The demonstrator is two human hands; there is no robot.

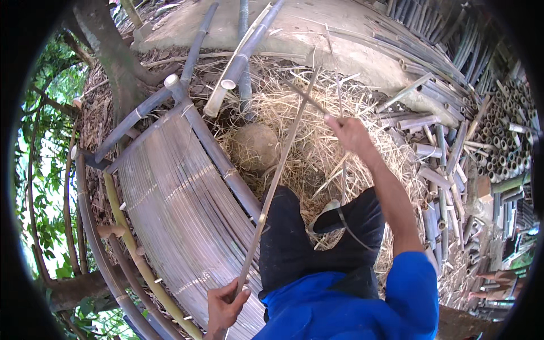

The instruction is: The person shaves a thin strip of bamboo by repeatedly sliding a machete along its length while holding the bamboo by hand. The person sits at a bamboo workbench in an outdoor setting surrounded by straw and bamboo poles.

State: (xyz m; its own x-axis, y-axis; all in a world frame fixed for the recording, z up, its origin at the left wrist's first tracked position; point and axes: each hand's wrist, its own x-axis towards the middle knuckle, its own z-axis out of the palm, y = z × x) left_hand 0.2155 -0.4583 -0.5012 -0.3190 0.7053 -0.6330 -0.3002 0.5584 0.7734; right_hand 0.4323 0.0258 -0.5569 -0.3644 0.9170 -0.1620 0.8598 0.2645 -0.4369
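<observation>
My left hand [225, 306] grips the lower end of a long split bamboo strip [277, 170], beside my left thigh. The strip slants up and away to the right. My right hand [351, 135], arm stretched forward, is closed on the handle of a knife [309, 99]. Its dark narrow blade points to the upper left and crosses the strip close to its far end. Whether the edge bites into the strip, I cannot tell. The handle is mostly hidden in my fingers. A thin curved strip [348, 228] lies across my right leg.
At my left stands a slatted bamboo bench [175, 187] with pole rails. A round stone-like lump [255, 146] sits among pale shavings [317, 164]. Bamboo poles [241, 65] stick out ahead. Cut bamboo lengths [504, 147] are piled at the right, and a tree trunk [113, 62] rises far left.
</observation>
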